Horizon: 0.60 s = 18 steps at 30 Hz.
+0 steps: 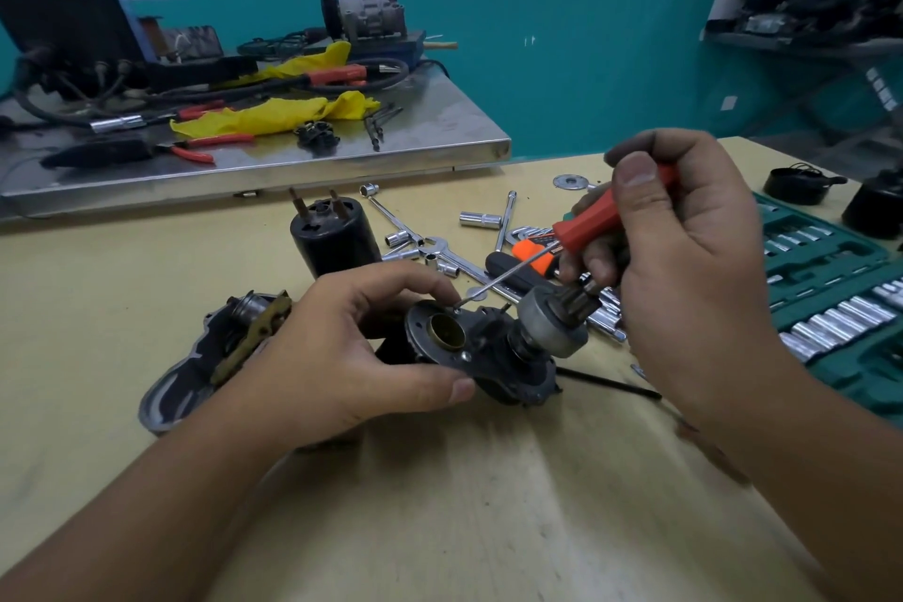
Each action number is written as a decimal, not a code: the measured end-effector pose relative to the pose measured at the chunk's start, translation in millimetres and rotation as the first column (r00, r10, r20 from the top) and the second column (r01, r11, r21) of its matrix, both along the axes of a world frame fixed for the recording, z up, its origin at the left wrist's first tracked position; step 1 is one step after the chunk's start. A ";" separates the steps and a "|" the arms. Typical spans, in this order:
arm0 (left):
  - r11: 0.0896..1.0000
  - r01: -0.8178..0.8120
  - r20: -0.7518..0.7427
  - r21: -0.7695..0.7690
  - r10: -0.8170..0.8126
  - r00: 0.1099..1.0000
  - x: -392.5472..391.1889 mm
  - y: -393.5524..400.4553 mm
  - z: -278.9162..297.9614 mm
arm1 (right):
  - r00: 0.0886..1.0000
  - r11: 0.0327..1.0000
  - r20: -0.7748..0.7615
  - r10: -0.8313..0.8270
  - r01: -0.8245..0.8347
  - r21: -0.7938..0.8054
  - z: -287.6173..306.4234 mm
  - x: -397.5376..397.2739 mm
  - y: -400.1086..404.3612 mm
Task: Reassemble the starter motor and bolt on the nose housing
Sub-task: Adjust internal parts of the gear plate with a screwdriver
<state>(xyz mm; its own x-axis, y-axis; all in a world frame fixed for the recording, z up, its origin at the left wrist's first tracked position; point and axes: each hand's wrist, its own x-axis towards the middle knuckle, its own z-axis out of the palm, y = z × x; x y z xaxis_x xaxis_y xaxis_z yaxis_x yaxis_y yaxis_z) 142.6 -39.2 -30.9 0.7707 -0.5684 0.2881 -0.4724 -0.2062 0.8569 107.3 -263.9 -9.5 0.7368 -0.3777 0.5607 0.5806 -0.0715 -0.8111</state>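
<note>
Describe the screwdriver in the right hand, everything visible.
The screwdriver has a red-orange, faceted handle that looks plastic, and a thin bare metal shaft. It slants down to the left, its tip at a small screw on the round metal end plate of the motor, beside a brass bushing. The right hand grips the handle with curled fingers, thumb on top. The left hand holds the plate, one fingertip near the tip.

Glossy orange plastic screwdriver handle (593, 222); shiny chrome sockets (480, 220); matt wooden tabletop (440, 494); polished steel bench (440, 122).
</note>
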 end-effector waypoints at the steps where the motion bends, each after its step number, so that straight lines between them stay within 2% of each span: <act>1: 1.000 0.000 -0.001 -0.002 0.000 1.000 0.7 -0.2 -0.6 | 1.000 1.000 0.003 -0.012 0.012 -0.001 -0.3 -0.4 1.0; 12: 0.999 -0.026 -0.008 -0.024 0.025 1.000 4.4 1.8 -7.4 | 0.996 0.996 0.025 -0.088 0.088 0.005 -1.5 -4.2 8.1; 18: 0.999 -0.008 -0.050 -0.038 0.006 0.999 6.1 2.4 -6.3 | 0.996 0.995 -0.001 -0.087 0.086 -0.056 -1.4 0.2 4.9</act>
